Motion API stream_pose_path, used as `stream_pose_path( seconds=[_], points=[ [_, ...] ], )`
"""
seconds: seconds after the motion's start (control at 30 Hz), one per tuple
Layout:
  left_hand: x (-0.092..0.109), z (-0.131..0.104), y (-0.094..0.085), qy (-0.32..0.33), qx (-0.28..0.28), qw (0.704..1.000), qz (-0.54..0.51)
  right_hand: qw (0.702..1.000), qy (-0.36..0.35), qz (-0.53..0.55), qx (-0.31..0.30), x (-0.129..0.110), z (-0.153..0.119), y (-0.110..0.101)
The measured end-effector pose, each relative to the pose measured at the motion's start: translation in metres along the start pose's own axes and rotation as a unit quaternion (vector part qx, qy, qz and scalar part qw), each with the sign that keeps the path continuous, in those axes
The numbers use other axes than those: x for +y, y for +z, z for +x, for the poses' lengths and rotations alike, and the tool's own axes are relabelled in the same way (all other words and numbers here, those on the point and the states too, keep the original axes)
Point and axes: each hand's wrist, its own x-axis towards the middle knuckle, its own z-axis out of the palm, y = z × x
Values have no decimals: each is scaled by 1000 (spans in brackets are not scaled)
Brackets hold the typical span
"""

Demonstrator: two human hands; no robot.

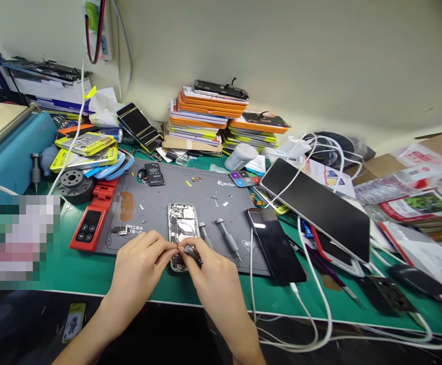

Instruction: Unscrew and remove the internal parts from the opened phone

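Observation:
An opened phone (183, 223) with its inner parts showing lies upright on the grey mat (152, 203). My left hand (141, 261) is over its lower left edge, thumb and fingertips pinched together; whatever they hold is too small to tell. My right hand (215, 276) is closed around a dark grey screwdriver (192, 253) at the phone's lower right, its fingertips meeting those of my left hand. Two more grey screwdrivers, one (227, 237) in full view and one (205, 234) partly behind my right hand, lie right of the phone. A black battery (154, 174) is at the mat's top.
A red device (91, 223) borders the mat on the left. To the right are a black phone (276, 246), a large dark tablet (320, 203) and white cables (322, 299). Stacked boxes (206, 109) stand behind; a blue machine (19, 147) is far left.

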Motion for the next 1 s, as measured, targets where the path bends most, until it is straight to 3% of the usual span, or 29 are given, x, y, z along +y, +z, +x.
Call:
stream_pose_path(
  seconds=[0.1,0.2,0.37,0.5,0.6,0.8,0.9,1.0],
  points=[
    [0,2,-2,0,-1,1000,-7,997,-4,62,50,3,-3,-2],
    [1,3,-4,-7,-9,1000,-21,983,-19,108,145,12,-6,-1],
    [3,0,-3,14,10,1000,-22,961,-59,107,248,29,-8,5],
    [10,-7,-5,72,15,997,1,956,-73,113,261,33,-9,7],
    [9,0,-18,89,-2,996,4,955,-89,121,257,32,-10,7],
    [-33,68,-49,19,-71,993,92,961,-117,127,216,32,-12,4],
    [-53,94,-47,17,-101,987,125,961,-143,127,200,31,-12,3],
    [-61,101,-41,43,-124,979,155,958,-157,137,195,30,-12,1]
  ],
)
